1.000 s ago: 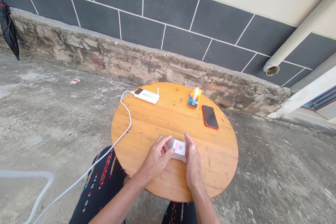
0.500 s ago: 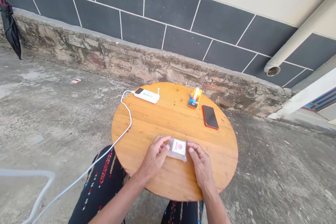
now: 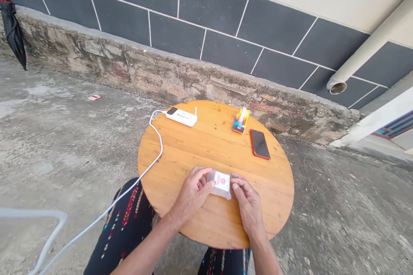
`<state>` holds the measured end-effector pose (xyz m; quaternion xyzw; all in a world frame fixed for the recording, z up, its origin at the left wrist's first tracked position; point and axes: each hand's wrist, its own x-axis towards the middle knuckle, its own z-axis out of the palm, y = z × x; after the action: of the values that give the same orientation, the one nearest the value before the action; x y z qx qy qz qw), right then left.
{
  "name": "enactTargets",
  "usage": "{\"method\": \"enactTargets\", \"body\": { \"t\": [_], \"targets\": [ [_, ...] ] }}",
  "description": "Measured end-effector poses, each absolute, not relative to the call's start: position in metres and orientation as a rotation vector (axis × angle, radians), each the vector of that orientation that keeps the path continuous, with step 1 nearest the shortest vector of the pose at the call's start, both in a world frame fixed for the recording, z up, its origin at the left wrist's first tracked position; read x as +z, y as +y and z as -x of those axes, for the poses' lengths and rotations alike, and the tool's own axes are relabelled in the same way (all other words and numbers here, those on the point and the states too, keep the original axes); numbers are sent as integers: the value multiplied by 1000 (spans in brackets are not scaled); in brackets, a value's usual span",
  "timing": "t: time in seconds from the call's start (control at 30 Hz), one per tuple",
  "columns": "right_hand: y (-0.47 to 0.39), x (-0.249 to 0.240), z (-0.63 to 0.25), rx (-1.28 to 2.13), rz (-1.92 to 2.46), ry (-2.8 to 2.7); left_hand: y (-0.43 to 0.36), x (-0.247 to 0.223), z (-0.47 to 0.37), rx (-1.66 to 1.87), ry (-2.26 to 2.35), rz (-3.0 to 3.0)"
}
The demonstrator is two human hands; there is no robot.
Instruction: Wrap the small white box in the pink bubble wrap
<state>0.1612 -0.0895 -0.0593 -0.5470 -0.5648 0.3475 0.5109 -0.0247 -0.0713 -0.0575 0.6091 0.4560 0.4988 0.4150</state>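
A small clear-wrapped packet [image 3: 221, 184] with a white label and red print lies on the round wooden table [image 3: 180, 150] near its front. My left hand [image 3: 195, 191] grips the packet's left side, the thumb over its edge and the fingers behind. At the packet's right edge is my right hand [image 3: 248, 202], its thumb and fingers curled together; whether they pinch the wrapping is too small to tell.
At the table's back left lies a white power strip [image 3: 181, 117] with its cable running off left. Toward the back right stand a tape dispenser [image 3: 241, 121] and a red-edged phone [image 3: 260, 144]. Beyond are a stone ledge and a tiled wall.
My left thumb has moved right, further onto the packet. My right hand has hardly changed. The whole view has shifted slightly.
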Motion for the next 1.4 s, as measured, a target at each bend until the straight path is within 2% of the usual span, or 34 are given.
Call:
{"method": "enactTargets", "body": {
  "t": [0.23,0.43,0.73,1.4],
  "targets": [
    [-84,-52,-160,721,1323,-1415,-72,-53,24,1227,1167,-1548],
    [-65,-30,-158,562,1312,-1763,-73,-51,24,1229,1167,-1569],
    [-49,-19,-148,575,1443,-1926,-72,-52,25,1250,1169,-1599],
    [-44,-7,-142,589,1417,-1981,-73,-53,23,1215,1167,-1648]
  ]
}}
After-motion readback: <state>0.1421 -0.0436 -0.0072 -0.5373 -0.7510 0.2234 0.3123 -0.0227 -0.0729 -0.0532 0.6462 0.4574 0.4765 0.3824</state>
